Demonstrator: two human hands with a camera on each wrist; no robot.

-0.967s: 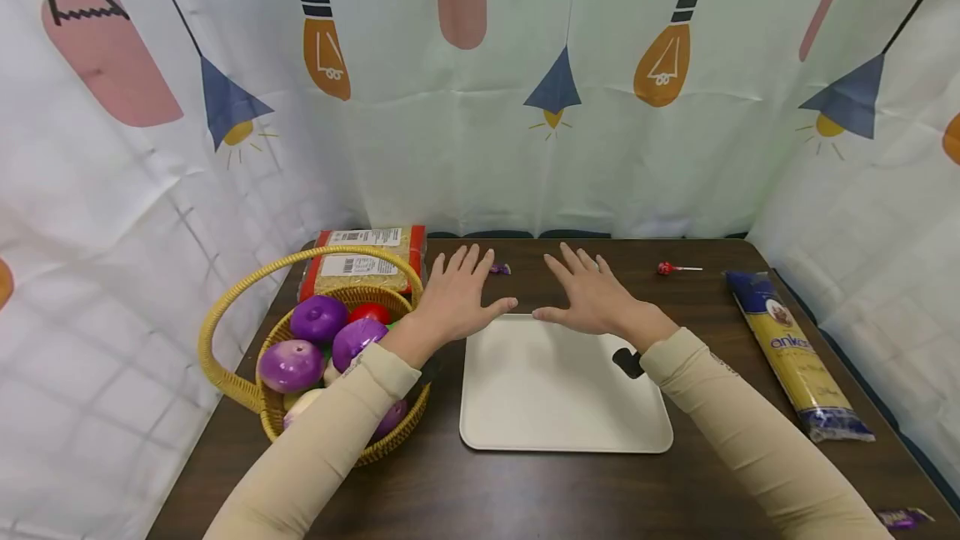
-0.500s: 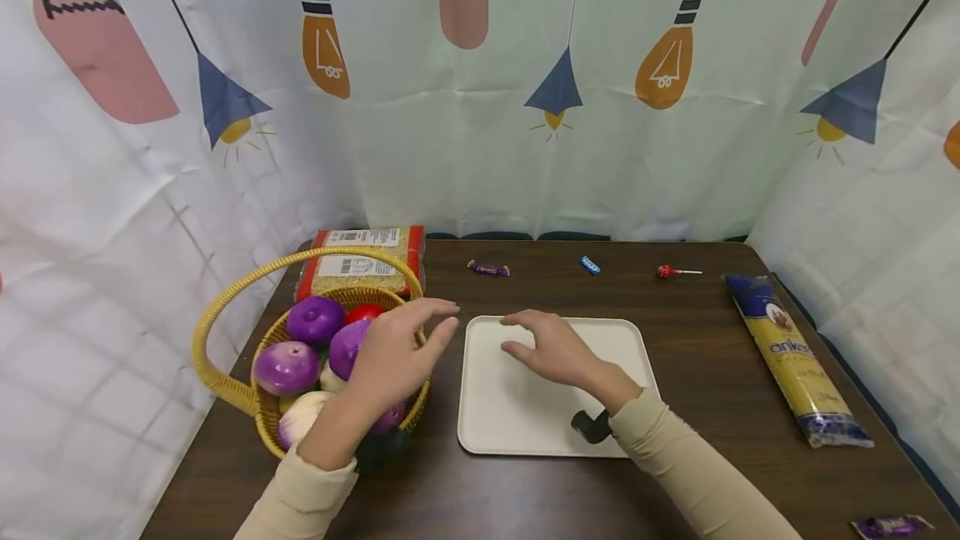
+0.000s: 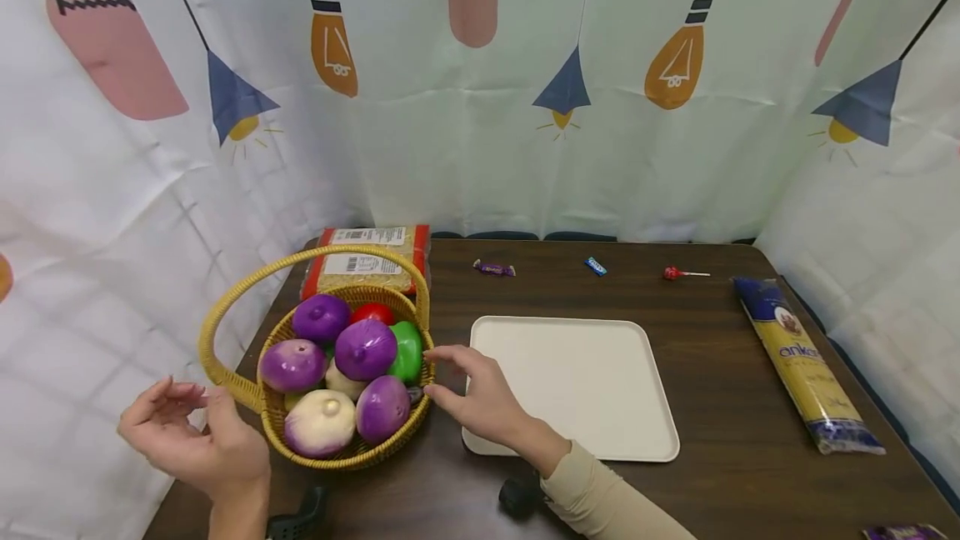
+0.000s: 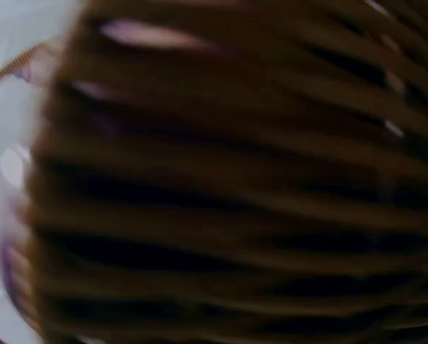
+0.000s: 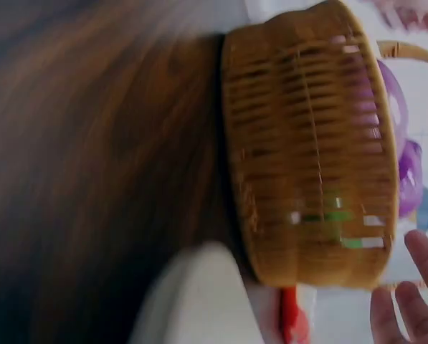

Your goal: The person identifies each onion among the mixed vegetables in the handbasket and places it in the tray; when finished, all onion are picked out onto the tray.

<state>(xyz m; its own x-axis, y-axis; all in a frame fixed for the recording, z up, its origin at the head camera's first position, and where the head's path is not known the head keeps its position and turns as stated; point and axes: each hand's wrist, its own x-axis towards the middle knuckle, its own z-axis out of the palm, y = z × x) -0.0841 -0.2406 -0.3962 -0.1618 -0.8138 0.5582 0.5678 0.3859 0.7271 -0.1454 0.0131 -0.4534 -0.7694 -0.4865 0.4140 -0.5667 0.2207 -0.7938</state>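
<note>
A yellow wicker basket (image 3: pixel 352 462) with a tall handle stands at the left of the table, filled with several glossy vegetables. Among them are purple round ones (image 3: pixel 365 349), a white and purple one (image 3: pixel 321 423), a green pepper (image 3: pixel 406 352) and a red one (image 3: pixel 372 313). My left hand (image 3: pixel 198 444) is in the air left of the basket's front, fingers loosely bent, nothing held. Beside the right rim hovers my right hand (image 3: pixel 483 397), thumb and fingers apart. In the right wrist view its fingers (image 5: pixel 407 312) appear near the rim; contact cannot be made out. Basket weave fills the left wrist view.
Right of the basket lies a white tray (image 3: pixel 570 390). Behind the basket is a red-edged packet (image 3: pixel 367 261). Small sweets (image 3: pixel 494 268) and a red lollipop (image 3: pixel 672 272) lie along the back. A yellow and blue pasta bag (image 3: pixel 806 365) lies at the right edge.
Both hands have moved left and toward the person, from above the tray's far side to either side of the basket. The basket and tray look unmoved on the table.
</note>
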